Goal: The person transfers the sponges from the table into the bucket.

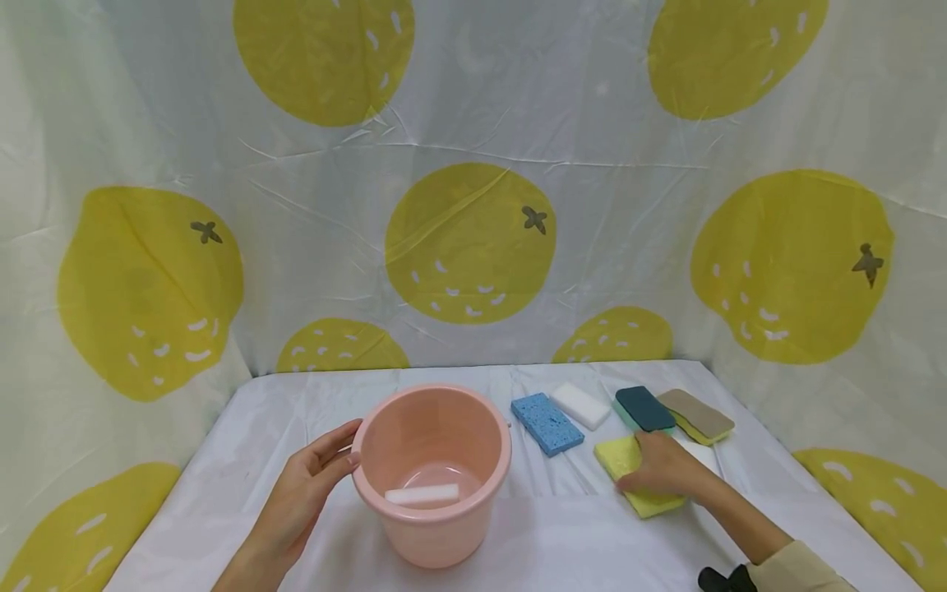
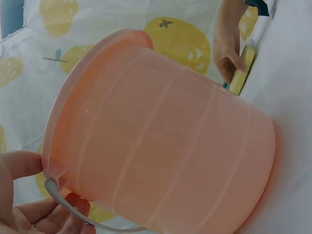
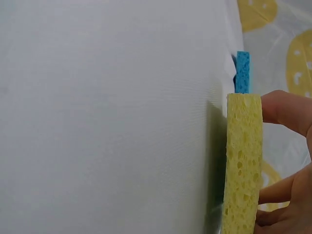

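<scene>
Yellow sponge (image 3: pixel 243 163), likely squashy: our right hand (image 1: pixel 666 469) grips its sides, left hand (image 1: pixel 302 489) the bucket rim (image 1: pixel 436 515) at nine o'clock.

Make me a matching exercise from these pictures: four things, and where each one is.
Things
1. Pink round plastic bucket
2. Yellow rectangular porous sponge
3. Blue rectangular porous sponge
4. Dark-green-topped rectangular sponge

Places
A. Held by the right hand
B. On the white cloth, nearest the bucket
C. Immediately left of the taupe-topped sponge, head view
D. Touched by the left hand

Pairs: 1-D, 2-A, 3-B, 4-C
</scene>
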The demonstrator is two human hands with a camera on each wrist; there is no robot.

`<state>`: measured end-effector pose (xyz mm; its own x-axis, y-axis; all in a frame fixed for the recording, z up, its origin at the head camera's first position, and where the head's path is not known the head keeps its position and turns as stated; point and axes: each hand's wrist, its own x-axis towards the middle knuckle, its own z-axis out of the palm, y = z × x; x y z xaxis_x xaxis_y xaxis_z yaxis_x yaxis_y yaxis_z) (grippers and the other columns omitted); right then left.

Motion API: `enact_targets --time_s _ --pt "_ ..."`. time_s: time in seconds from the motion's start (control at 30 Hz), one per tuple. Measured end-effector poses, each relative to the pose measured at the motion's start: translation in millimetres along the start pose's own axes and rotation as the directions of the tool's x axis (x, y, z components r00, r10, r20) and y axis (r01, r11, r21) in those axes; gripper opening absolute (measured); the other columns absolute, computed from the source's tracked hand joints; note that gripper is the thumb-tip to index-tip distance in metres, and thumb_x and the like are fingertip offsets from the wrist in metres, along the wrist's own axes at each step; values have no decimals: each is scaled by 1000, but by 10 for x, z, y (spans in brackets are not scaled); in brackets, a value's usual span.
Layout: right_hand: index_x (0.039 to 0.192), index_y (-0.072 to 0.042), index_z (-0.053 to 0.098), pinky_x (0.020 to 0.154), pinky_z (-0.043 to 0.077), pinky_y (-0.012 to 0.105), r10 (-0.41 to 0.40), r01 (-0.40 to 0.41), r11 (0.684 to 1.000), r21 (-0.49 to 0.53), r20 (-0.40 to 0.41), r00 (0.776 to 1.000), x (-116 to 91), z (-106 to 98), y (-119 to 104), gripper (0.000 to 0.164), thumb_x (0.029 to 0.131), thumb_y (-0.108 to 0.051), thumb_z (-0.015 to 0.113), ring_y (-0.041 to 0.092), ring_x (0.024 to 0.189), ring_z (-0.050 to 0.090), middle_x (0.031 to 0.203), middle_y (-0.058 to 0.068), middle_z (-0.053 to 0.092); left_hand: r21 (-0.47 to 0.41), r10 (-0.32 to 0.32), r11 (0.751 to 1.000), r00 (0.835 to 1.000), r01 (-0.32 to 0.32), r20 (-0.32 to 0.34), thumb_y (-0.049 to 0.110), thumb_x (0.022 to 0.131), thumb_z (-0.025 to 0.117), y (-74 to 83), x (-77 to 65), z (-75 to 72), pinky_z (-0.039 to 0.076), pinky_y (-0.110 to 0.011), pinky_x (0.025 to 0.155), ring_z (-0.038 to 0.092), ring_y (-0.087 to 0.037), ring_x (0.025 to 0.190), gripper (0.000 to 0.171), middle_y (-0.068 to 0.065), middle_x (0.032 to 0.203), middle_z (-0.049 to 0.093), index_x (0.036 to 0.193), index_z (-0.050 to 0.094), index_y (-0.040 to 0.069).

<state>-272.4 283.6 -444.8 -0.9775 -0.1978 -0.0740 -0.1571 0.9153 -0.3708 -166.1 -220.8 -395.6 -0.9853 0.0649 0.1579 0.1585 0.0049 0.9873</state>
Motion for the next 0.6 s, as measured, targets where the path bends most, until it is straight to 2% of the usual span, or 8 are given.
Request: enact_targets --time_s 0.2,0.43,0.6 --pt "138 19 47 87 50 54 21 -21 999 42 -4 1000 -8 -104 -36 96 72 -35 92 30 95 56 120 25 59 -2 1 1000 1000 -1 4 12 102 65 -4 -2 -7 40 -18 101 61 -19 125 54 -16 150 52 151 48 -2" --pt "144 12 47 89 47 54 -41 41 996 84 -4 999 -29 -246 -75 91 72 -25 88 36 105 53 132 30 51 5 4 1000 1000 -4 6 12 103 65 -1 0 -10 40 -18 101 61 -19 125 53 -16 150 52 151 48 -1" --pt "145 14 46 86 47 49 -63 61 989 136 12 998 -5 -309 -78 93 72 -24 89 33 105 53 132 25 54 3 6 1000 1000 -6 12 12 103 65 0 6 -12 39 -18 102 61 -19 125 53 -16 150 52 151 48 -1"
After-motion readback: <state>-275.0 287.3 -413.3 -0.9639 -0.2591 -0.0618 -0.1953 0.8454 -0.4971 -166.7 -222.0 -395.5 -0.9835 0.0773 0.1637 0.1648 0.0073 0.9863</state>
